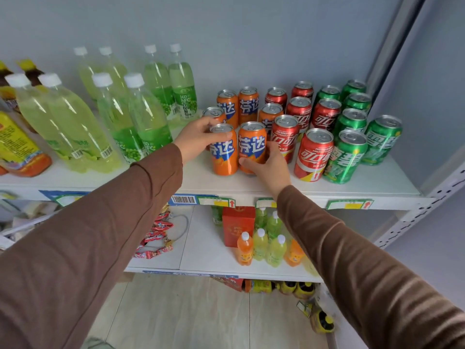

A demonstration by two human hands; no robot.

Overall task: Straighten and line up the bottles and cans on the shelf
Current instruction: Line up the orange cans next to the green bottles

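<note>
Both hands (198, 139) grip glossy cylindrical orange cans (224, 149).

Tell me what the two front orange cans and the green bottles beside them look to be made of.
Left orange can and right orange can: apparently thin metal, judging by the bare silvery pull-tab tops and glossy printed sides. Green bottles: apparently clear plastic, since the liquid shows through glossy walls, with opaque white screw caps.

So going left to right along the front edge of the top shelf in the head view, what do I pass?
Yellow-label bottle → pale green bottles → green-label bottles → left hand → orange cans → right hand → red can → green cans.
</note>
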